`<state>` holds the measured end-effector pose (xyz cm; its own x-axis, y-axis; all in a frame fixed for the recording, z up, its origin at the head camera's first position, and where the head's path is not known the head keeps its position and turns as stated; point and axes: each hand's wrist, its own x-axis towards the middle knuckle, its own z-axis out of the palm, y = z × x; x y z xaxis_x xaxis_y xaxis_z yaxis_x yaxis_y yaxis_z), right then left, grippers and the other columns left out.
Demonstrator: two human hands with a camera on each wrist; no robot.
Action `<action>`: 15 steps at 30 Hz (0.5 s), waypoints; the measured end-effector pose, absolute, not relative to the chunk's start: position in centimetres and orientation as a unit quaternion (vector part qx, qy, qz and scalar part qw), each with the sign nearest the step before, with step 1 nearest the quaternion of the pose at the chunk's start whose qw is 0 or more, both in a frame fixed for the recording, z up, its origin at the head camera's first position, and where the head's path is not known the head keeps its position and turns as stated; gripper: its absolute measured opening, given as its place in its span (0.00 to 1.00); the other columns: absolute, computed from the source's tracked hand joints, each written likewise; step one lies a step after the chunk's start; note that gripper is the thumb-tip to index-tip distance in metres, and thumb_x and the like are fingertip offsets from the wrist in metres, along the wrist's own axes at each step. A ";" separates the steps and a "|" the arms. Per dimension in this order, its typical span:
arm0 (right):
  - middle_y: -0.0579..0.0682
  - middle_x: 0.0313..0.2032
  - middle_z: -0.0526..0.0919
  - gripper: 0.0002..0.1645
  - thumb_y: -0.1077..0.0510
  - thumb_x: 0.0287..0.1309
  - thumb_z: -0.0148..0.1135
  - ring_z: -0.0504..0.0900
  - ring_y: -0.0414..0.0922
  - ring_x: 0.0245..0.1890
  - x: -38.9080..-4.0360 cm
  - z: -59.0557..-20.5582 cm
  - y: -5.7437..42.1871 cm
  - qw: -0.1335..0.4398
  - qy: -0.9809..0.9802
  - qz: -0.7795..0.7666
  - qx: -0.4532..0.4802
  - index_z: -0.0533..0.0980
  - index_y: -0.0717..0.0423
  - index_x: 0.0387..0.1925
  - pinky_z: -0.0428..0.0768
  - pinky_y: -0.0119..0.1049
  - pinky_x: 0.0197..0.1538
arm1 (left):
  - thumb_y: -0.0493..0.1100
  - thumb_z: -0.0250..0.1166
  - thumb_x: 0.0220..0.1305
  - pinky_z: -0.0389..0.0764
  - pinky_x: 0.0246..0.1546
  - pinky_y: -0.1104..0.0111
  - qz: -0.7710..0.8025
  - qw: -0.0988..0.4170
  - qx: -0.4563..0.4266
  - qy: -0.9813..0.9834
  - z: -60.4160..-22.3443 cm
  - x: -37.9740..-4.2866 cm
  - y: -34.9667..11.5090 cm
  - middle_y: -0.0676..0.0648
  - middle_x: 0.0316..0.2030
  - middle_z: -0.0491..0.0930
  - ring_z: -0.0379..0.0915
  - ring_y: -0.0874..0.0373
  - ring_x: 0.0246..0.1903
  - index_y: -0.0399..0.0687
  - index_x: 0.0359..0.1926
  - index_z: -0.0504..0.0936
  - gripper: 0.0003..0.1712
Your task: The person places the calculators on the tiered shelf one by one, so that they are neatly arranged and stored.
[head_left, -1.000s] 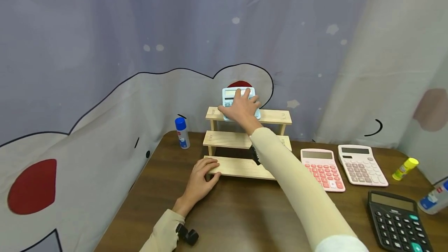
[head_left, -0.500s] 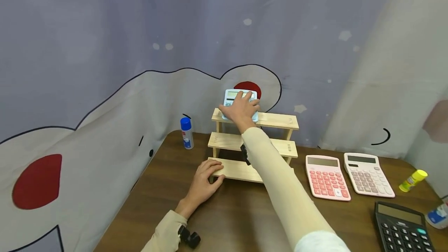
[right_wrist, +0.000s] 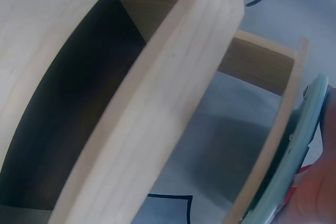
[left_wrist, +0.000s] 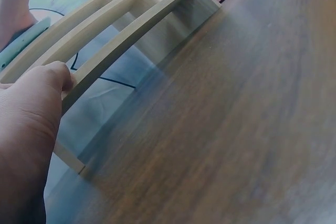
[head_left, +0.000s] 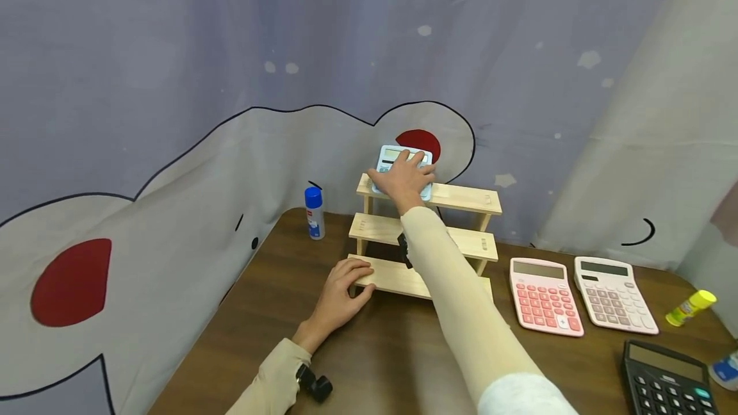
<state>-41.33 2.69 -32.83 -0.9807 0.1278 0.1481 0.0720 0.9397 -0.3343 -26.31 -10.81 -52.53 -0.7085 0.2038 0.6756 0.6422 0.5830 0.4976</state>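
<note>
In the head view my right hand (head_left: pixel 403 179) grips a light blue calculator (head_left: pixel 389 157) at the top step of a three-step wooden stand (head_left: pixel 467 198). My fingers spread across its face, the thumb at its left edge, and hide most of the keys. The calculator leans back with its screen up. In the right wrist view the calculator's edge (right_wrist: pixel 294 163) lies close along a wooden board; whether they touch, I cannot tell. My left hand (head_left: pixel 339 296) holds the left end of the bottom step, thumb against its front edge (left_wrist: pixel 86 80).
Right of the stand lie a pink calculator (head_left: pixel 544 296), a white calculator (head_left: pixel 614 293) and a black calculator (head_left: pixel 669 376). A yellow glue stick (head_left: pixel 690 308) and a partly cut-off bottle (head_left: pixel 726 370) are farther right. A blue-capped bottle (head_left: pixel 314 213) stands left; a curtain (head_left: pixel 277 159) hangs behind.
My right hand has shifted the light blue calculator slightly left along the top step. My left hand stays on the bottom step. The head view has turned a little left.
</note>
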 end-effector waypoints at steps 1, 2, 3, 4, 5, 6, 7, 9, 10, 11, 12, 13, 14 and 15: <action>0.67 0.75 0.46 0.64 0.22 0.54 0.54 0.49 0.76 0.72 -41.3 -32.9 2.7 0.081 -0.982 0.165 -0.049 0.47 0.57 0.78 0.58 0.66 0.70 | 0.46 0.72 0.60 0.70 0.63 0.56 -0.382 0.286 -0.250 -0.842 -52.5 -26.2 -10.8 0.52 0.52 0.82 0.72 0.55 0.59 0.48 0.48 0.87 0.16; 0.67 0.75 0.46 0.64 0.22 0.54 0.53 0.48 0.75 0.73 -41.2 -33.0 2.7 0.080 -0.982 0.163 -0.049 0.47 0.56 0.78 0.58 0.66 0.70 | 0.46 0.71 0.60 0.70 0.63 0.56 -0.383 0.283 -0.249 -0.843 -52.5 -26.2 -10.7 0.52 0.53 0.82 0.72 0.55 0.59 0.49 0.48 0.87 0.16; 0.67 0.76 0.45 0.64 0.21 0.54 0.53 0.48 0.75 0.73 -41.1 -33.1 2.7 0.078 -0.983 0.161 -0.049 0.47 0.56 0.78 0.57 0.65 0.70 | 0.46 0.71 0.60 0.70 0.63 0.56 -0.383 0.282 -0.248 -0.844 -52.6 -26.1 -10.7 0.52 0.53 0.82 0.72 0.55 0.59 0.49 0.48 0.87 0.16; 0.66 0.76 0.45 0.64 0.21 0.54 0.53 0.48 0.75 0.73 -41.0 -33.2 2.7 0.078 -0.983 0.159 -0.048 0.47 0.56 0.78 0.57 0.65 0.70 | 0.47 0.72 0.60 0.70 0.63 0.56 -0.383 0.282 -0.248 -0.844 -52.6 -26.0 -10.7 0.52 0.53 0.82 0.72 0.55 0.59 0.49 0.48 0.87 0.16; 0.66 0.76 0.45 0.64 0.22 0.55 0.53 0.47 0.75 0.73 -41.0 -33.3 2.7 0.079 -0.983 0.160 -0.047 0.47 0.55 0.78 0.57 0.65 0.70 | 0.47 0.72 0.60 0.70 0.63 0.57 -0.383 0.282 -0.248 -0.844 -52.6 -26.0 -10.7 0.52 0.53 0.82 0.72 0.56 0.59 0.49 0.48 0.87 0.16; 0.66 0.76 0.45 0.63 0.22 0.55 0.52 0.47 0.75 0.73 -40.9 -33.3 2.7 0.080 -0.983 0.160 -0.046 0.47 0.55 0.78 0.56 0.65 0.70 | 0.47 0.72 0.60 0.70 0.62 0.56 -0.382 0.285 -0.249 -0.843 -52.7 -26.0 -10.7 0.52 0.53 0.82 0.72 0.55 0.59 0.49 0.48 0.87 0.16; 0.65 0.76 0.44 0.63 0.22 0.55 0.51 0.46 0.74 0.74 -40.9 -33.4 2.7 0.079 -0.983 0.161 -0.044 0.47 0.55 0.78 0.56 0.65 0.70 | 0.46 0.72 0.59 0.70 0.62 0.56 -0.382 0.289 -0.250 -0.842 -52.7 -26.0 -10.7 0.52 0.52 0.82 0.72 0.55 0.58 0.49 0.48 0.87 0.16; 0.65 0.77 0.43 0.62 0.22 0.56 0.50 0.44 0.74 0.74 -40.9 -33.5 2.7 0.080 -0.983 0.163 -0.040 0.47 0.55 0.78 0.54 0.65 0.71 | 0.46 0.73 0.58 0.70 0.61 0.55 -0.381 0.296 -0.253 -0.839 -52.7 -26.0 -10.8 0.51 0.52 0.82 0.72 0.54 0.58 0.48 0.48 0.87 0.16; 0.65 0.77 0.43 0.62 0.22 0.57 0.50 0.43 0.74 0.74 -40.8 -33.5 2.7 0.081 -0.982 0.164 -0.039 0.47 0.55 0.78 0.54 0.65 0.71 | 0.45 0.73 0.58 0.70 0.61 0.55 -0.380 0.299 -0.255 -0.837 -52.6 -26.1 -10.9 0.51 0.52 0.82 0.72 0.54 0.58 0.48 0.48 0.87 0.16; 0.65 0.77 0.42 0.61 0.22 0.57 0.49 0.42 0.73 0.75 -40.8 -33.5 2.7 0.080 -0.983 0.161 -0.038 0.47 0.55 0.78 0.53 0.65 0.71 | 0.45 0.73 0.58 0.70 0.61 0.54 -0.380 0.301 -0.257 -0.836 -52.6 -26.1 -10.9 0.51 0.52 0.82 0.72 0.54 0.58 0.48 0.48 0.87 0.16; 0.65 0.77 0.41 0.61 0.22 0.58 0.48 0.41 0.72 0.75 -40.9 -33.6 2.7 0.080 -0.983 0.159 -0.036 0.46 0.55 0.79 0.51 0.65 0.72 | 0.45 0.73 0.58 0.70 0.61 0.54 -0.380 0.302 -0.258 -0.836 -52.6 -26.1 -10.9 0.51 0.52 0.82 0.72 0.53 0.58 0.48 0.48 0.87 0.17; 0.65 0.78 0.41 0.61 0.22 0.58 0.47 0.40 0.71 0.76 -40.8 -33.6 2.7 0.081 -0.983 0.159 -0.033 0.47 0.55 0.79 0.49 0.66 0.73 | 0.45 0.73 0.58 0.70 0.61 0.54 -0.379 0.301 -0.259 -0.836 -52.5 -26.2 -11.0 0.51 0.52 0.82 0.72 0.53 0.58 0.48 0.48 0.87 0.17; 0.65 0.78 0.41 0.61 0.21 0.58 0.46 0.39 0.70 0.76 -40.8 -33.7 2.7 0.083 -0.983 0.158 -0.030 0.47 0.55 0.78 0.48 0.66 0.73 | 0.45 0.73 0.58 0.70 0.61 0.54 -0.378 0.299 -0.259 -0.837 -52.5 -26.2 -11.0 0.51 0.52 0.82 0.72 0.54 0.58 0.48 0.48 0.87 0.17; 0.65 0.78 0.41 0.60 0.21 0.59 0.45 0.38 0.69 0.77 -40.7 -33.8 2.7 0.085 -0.984 0.157 -0.025 0.47 0.55 0.78 0.47 0.66 0.74 | 0.45 0.73 0.58 0.71 0.61 0.54 -0.375 0.298 -0.259 -0.839 -52.5 -26.1 -11.0 0.51 0.52 0.82 0.73 0.53 0.58 0.48 0.48 0.87 0.17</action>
